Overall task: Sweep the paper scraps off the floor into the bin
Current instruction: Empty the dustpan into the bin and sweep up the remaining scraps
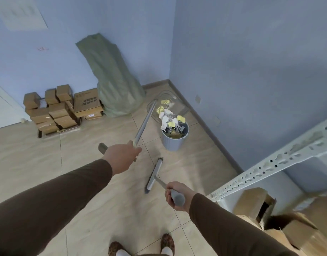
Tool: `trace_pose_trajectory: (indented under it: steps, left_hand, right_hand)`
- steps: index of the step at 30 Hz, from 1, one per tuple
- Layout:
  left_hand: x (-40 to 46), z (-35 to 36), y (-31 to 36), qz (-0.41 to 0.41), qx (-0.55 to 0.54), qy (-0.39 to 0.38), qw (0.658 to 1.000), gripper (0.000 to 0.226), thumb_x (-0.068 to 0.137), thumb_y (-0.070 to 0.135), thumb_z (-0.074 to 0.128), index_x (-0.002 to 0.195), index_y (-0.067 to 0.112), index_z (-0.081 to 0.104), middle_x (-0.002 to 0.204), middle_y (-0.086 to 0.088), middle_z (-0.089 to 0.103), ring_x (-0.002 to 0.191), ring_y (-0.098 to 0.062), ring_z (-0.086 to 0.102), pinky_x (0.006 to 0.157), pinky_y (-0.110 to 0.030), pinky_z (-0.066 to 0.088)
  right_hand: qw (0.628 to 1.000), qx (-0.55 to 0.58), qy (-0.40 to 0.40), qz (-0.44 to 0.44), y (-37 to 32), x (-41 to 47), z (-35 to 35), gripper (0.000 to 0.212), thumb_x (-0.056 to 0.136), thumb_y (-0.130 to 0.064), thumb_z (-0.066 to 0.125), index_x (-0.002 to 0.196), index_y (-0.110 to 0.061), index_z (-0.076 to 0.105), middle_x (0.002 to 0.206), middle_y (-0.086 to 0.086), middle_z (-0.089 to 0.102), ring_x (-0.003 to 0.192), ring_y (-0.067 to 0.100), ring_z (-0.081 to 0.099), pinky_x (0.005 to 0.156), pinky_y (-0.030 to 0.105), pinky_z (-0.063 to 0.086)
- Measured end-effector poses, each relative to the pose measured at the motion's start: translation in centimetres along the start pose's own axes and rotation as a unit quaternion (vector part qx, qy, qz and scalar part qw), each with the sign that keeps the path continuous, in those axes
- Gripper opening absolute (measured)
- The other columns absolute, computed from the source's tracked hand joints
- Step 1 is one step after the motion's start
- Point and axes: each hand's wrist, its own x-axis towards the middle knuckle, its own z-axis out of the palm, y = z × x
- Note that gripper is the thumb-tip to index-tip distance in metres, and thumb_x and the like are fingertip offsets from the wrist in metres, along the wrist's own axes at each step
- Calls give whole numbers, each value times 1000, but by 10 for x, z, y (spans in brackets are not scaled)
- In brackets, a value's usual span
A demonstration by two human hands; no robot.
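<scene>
Your left grip (pixel 122 154) is clamped round the long grey handle (pixel 144 122) of the dustpan, arm stretched out ahead of you. Your right grip (pixel 175 194) is wrapped tight on the padded end of the broom handle (pixel 177 198), close to your body.

Around you now: blue walls meet in the corner, with tan floor tiles (pixel 85 182) below. Against the far wall leans a big green sack (pixel 113 78), and left of it sits a stack of cardboard boxes (pixel 61 109). On your right, a pale metal shelf rail (pixel 269 163) cuts across, with an open carton (pixel 269 215) beneath it.

Next, the clear dustpan (pixel 168 104) is raised and tipped over the grey bin (pixel 174 139), which stands on the floor near the corner. White and yellow paper scraps (pixel 170 117) are spilling from the pan's lip into the bin's mouth; some already lie inside. The broom head (pixel 154 174) rests on the tiles between you and the bin. Your 2 patterned slippers (pixel 166 242) show at the bottom edge.
</scene>
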Motion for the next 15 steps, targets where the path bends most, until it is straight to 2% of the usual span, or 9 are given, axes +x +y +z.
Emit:
trace_pose_trajectory:
  steps: [7, 11, 15]
  left_hand:
    - [12, 6, 18, 29, 87, -6, 996, 26, 95, 14, 53, 121, 17, 48, 115, -11, 47, 58, -26, 51, 48, -36, 39]
    - [16, 3, 18, 28, 94, 2, 995, 31, 93, 12, 57, 122, 17, 48, 114, -11, 47, 59, -25, 57, 45, -35, 39]
    - [8, 1, 18, 20, 112, 2, 994, 37, 92, 10, 58, 126, 16, 45, 115, -12, 47, 55, -23, 54, 39, -33, 33]
  right_hand:
    - [1000, 2, 5, 15, 4, -6, -15, 10, 93, -11, 56, 98, -7, 48, 65, 6, 54, 39, 12, 55, 33, 22, 48]
    - [1000, -4, 3, 20, 3, -6, -18, 9, 93, -11, 56, 95, -7, 48, 63, 5, 53, 38, 12, 54, 34, 21, 48]
    - [1000, -21, 9, 18, -1, -4, -17, 9, 94, -11, 57, 96, -6, 50, 64, 6, 54, 38, 12, 54, 34, 21, 48]
